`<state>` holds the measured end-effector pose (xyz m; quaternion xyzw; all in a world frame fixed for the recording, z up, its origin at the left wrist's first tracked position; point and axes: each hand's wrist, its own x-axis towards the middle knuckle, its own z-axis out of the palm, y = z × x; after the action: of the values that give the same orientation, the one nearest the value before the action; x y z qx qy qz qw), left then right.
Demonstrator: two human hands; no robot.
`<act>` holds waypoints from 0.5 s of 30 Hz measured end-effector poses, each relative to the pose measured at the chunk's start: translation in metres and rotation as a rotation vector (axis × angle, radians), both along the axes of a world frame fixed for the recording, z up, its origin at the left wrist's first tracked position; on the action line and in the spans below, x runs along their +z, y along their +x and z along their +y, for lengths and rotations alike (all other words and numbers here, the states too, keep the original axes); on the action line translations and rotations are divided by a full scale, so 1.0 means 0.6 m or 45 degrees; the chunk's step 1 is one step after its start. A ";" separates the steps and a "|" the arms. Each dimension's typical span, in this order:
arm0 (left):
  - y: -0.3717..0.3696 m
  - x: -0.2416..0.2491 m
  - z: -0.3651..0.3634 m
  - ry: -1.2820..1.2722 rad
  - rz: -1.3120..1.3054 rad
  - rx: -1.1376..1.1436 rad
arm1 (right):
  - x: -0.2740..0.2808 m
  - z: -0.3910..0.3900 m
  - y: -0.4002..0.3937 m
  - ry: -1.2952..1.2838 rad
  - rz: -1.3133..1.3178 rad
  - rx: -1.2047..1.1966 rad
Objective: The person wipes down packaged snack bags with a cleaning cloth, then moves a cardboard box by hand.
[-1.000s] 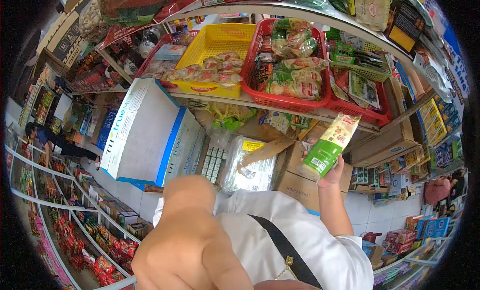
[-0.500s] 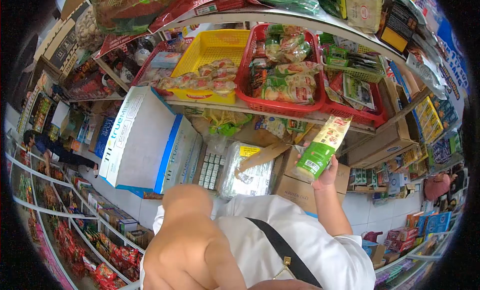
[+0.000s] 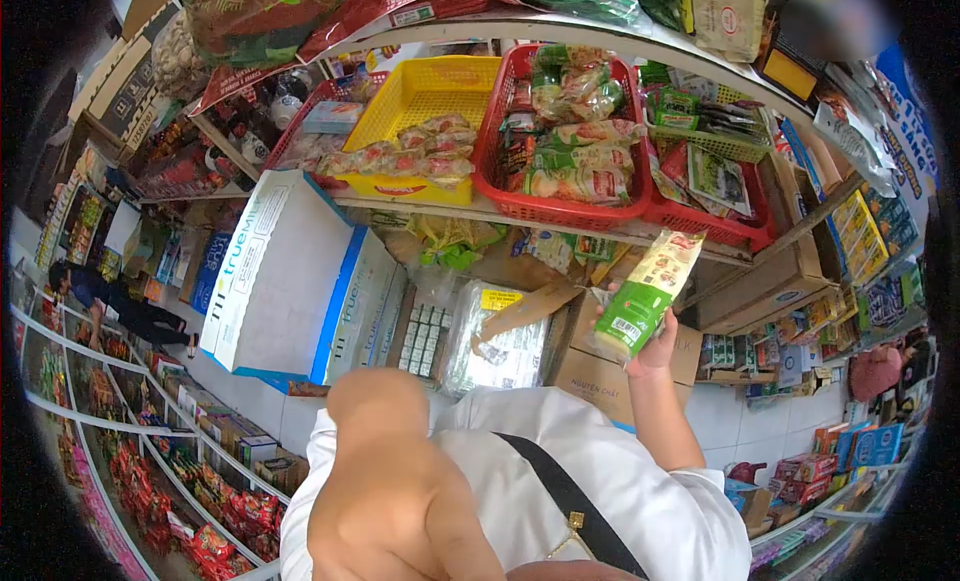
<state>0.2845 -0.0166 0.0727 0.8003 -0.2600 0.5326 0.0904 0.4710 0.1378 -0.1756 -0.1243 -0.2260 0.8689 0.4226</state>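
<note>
My right hand [image 3: 655, 346] is closed around the lower part of a green and cream food packet [image 3: 645, 301]. The packet is tilted, with its barcode side turned toward me; I cannot make out its contents. Very near the camera, my left hand [image 3: 400, 516] is raised in front of my white shirt, its back toward me. The bottom edge of the view hides its fingertips, so what they touch is not visible. Beyond the packet, a red basket [image 3: 640, 209] on the shelf holds several similar green and cream packets.
A yellow basket [image 3: 425, 91] with wrapped packs stands left of the red one. Below are an open white and blue carton [image 3: 290, 281], a plastic-wrapped pack [image 3: 490, 356] and a brown carton [image 3: 590, 376]. A person in dark clothes [image 3: 130, 311] bends by the left shelves.
My right hand and the packet have barely moved. My left hand, close to the camera, has shifted slightly to the right.
</note>
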 end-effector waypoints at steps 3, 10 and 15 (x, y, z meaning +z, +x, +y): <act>-0.004 -0.041 -0.024 -0.149 0.061 -0.084 | 0.005 -0.003 0.002 -0.027 -0.020 0.001; -0.026 -0.014 0.004 -0.377 0.258 -0.144 | -0.004 0.000 0.007 0.024 -0.011 -0.017; -0.033 -0.157 0.046 -1.554 -0.155 0.359 | 0.021 -0.004 0.013 0.075 0.058 0.054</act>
<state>0.2647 0.0110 -0.0213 0.5994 0.1942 0.6364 0.4450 0.4787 0.1356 -0.1629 -0.0870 -0.2443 0.8733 0.4125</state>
